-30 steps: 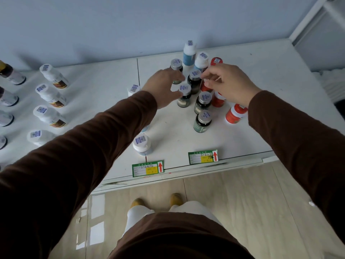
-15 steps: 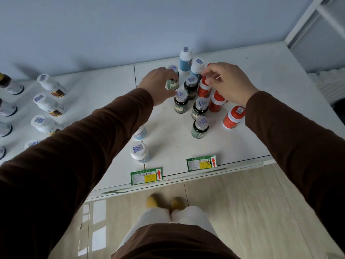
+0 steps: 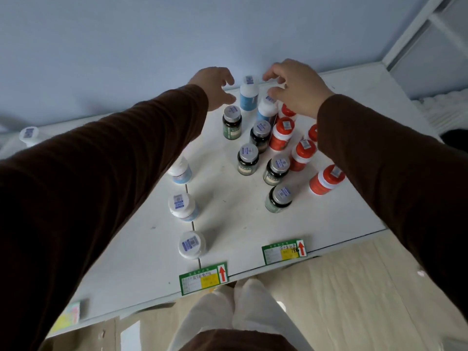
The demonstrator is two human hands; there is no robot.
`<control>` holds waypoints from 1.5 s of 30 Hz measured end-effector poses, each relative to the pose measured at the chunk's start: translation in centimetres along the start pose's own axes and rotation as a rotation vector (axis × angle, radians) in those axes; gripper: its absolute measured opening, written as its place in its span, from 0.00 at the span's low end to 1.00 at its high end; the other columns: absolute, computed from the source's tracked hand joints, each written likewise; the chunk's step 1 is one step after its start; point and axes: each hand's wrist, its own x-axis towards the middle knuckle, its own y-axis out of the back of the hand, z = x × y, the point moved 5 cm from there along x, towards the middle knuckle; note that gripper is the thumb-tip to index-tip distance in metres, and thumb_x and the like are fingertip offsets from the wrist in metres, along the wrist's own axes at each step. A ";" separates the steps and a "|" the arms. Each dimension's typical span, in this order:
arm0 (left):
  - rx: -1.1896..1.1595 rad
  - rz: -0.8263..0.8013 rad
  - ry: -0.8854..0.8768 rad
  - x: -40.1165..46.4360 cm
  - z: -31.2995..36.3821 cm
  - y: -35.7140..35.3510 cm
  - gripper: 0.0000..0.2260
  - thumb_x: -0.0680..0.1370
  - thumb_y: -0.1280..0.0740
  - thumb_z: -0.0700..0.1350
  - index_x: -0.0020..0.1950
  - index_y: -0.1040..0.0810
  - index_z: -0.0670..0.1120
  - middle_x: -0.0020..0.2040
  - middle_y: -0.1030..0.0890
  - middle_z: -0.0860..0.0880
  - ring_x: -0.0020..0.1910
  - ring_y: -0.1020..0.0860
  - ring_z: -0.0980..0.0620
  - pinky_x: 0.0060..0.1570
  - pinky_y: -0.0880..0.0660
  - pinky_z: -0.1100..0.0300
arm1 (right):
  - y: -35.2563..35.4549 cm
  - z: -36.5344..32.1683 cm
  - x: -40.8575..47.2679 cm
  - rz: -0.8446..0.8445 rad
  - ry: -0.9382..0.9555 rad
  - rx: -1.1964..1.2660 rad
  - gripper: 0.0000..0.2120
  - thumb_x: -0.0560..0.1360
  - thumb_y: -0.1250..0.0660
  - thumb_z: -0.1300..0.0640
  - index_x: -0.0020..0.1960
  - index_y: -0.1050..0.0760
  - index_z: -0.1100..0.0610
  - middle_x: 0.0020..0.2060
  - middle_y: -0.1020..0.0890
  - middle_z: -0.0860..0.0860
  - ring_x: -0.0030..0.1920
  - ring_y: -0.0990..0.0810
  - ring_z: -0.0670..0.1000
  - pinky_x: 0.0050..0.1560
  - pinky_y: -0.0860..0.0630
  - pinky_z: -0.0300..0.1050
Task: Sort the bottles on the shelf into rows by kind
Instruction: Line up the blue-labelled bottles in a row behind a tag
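On the white shelf [image 3: 235, 224] stands a cluster of bottles. Two tall blue-and-white bottles are at the back, one [image 3: 249, 96] by the wall and one [image 3: 264, 112] just in front of it. Several dark green bottles with silver caps [image 3: 248, 159] run down the middle, and several red bottles [image 3: 281, 134] stand to their right. Three short white bottles [image 3: 182, 206] line up on the left. My left hand [image 3: 215, 84] hovers left of the rear blue bottle, fingers loosely curved and holding nothing. My right hand [image 3: 297, 89] hovers over the second blue bottle, thumb close to its cap.
The blue wall rises right behind the bottles. Two green price tags [image 3: 203, 277] [image 3: 283, 250] hang on the shelf's front edge. Another white bottle [image 3: 29, 134] stands far left, mostly behind my left sleeve. A white frame [image 3: 417, 34] borders the shelf at right.
Both hands moved back toward the wall. The left hand let go of the green bottle and the right hand left the red bottles. The view came closer to the shelf.
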 end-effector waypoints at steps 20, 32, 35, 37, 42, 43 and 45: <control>-0.240 -0.284 0.088 9.7 -2.0 -7.7 0.23 0.69 0.23 0.50 0.62 0.23 0.48 0.58 0.19 0.50 0.53 0.23 0.52 0.52 0.31 0.63 | -4.0 1.7 9.8 -0.293 0.128 -0.025 0.22 0.74 0.29 0.58 0.67 0.28 0.53 0.60 0.23 0.54 0.57 0.24 0.55 0.56 0.30 0.48; -1.198 -0.210 0.053 -1.3 -5.5 3.2 0.12 0.77 0.31 0.41 0.58 0.28 0.43 0.56 0.20 0.43 0.55 0.20 0.46 0.60 0.23 0.54 | 0.6 -6.3 9.3 -0.123 -0.086 0.727 0.22 0.72 0.28 0.41 0.51 0.26 0.58 0.39 0.20 0.50 0.34 0.24 0.45 0.35 0.23 0.36; -1.309 -0.271 0.053 -4.5 -7.6 4.2 0.19 0.80 0.36 0.44 0.68 0.31 0.38 0.60 0.22 0.41 0.64 0.23 0.41 0.63 0.25 0.53 | -0.1 -10.4 8.4 -0.169 -0.066 0.824 0.20 0.72 0.28 0.41 0.50 0.25 0.57 0.38 0.21 0.50 0.32 0.25 0.44 0.36 0.24 0.37; -1.323 -0.273 0.047 -6.3 -9.1 4.8 0.21 0.81 0.38 0.44 0.71 0.34 0.35 0.61 0.22 0.41 0.65 0.24 0.41 0.65 0.26 0.53 | -0.8 -12.6 7.7 -0.185 -0.038 0.855 0.20 0.73 0.28 0.43 0.52 0.23 0.59 0.40 0.21 0.50 0.34 0.25 0.45 0.38 0.24 0.39; -1.235 -0.174 0.009 -9.3 -12.6 6.1 0.16 0.79 0.34 0.40 0.66 0.31 0.40 0.59 0.23 0.42 0.58 0.23 0.46 0.64 0.26 0.54 | -2.9 -17.1 6.6 -0.134 0.061 0.767 0.17 0.76 0.28 0.52 0.62 0.22 0.59 0.48 0.20 0.52 0.41 0.24 0.47 0.42 0.22 0.40; -1.162 -0.131 -0.004 -9.6 -13.2 6.3 0.15 0.77 0.33 0.38 0.62 0.30 0.42 0.57 0.23 0.42 0.55 0.23 0.47 0.61 0.25 0.56 | -3.3 -17.8 6.6 -0.109 0.092 0.681 0.17 0.76 0.28 0.54 0.62 0.22 0.59 0.50 0.20 0.51 0.43 0.23 0.46 0.45 0.22 0.41; -0.990 -0.043 -0.017 -9.9 -14.2 6.2 0.15 0.75 0.30 0.35 0.57 0.31 0.44 0.54 0.24 0.43 0.50 0.24 0.47 0.54 0.25 0.56 | -4.2 -18.9 6.3 -0.080 0.150 0.500 0.18 0.75 0.27 0.56 0.63 0.23 0.58 0.52 0.20 0.48 0.48 0.23 0.46 0.52 0.24 0.41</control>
